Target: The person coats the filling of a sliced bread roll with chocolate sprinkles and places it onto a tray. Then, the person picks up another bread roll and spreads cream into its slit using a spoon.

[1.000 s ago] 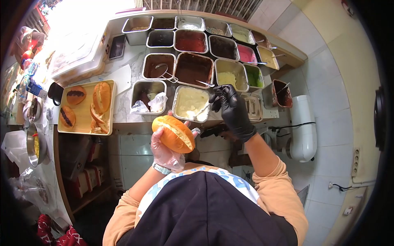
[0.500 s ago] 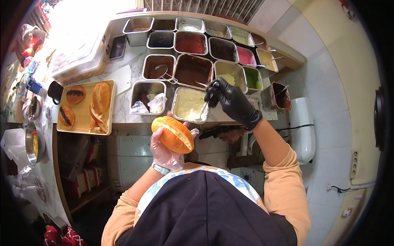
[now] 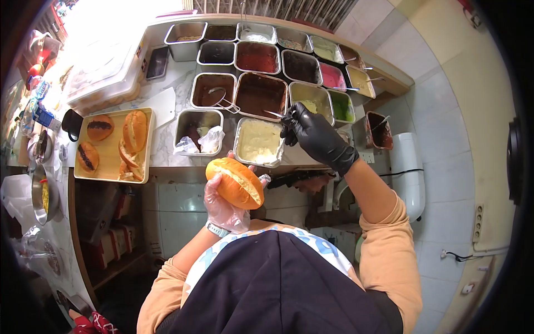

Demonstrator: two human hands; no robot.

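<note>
My left hand [image 3: 219,199], in a clear plastic glove, is closed around a golden bread bun [image 3: 235,182]. The bun has a pale lengthwise slit on its upper side and is held in front of the counter edge. My right hand [image 3: 314,136], in a black glove, is pinched on a spreading knife [image 3: 272,113]; its thin metal end sticks out to the left, and the rest is hidden by the fingers. Just left of that hand stands a metal tub of pale cream [image 3: 258,142]. Its cream surface is uneven, with smears along the rim.
Several metal tubs of spreads, including a dark brown one [image 3: 261,97], stand in rows behind. A tub with crumpled plastic [image 3: 210,140] is on the left. Further left, a yellow tray [image 3: 111,177] holds filled buns. A co-worker's red patterned sleeve [image 3: 103,323] shows at lower left.
My right hand has drawn slightly right, and the knife's pale blade no longer shows in the cream tub. My left hand keeps the bun nearly still.
</note>
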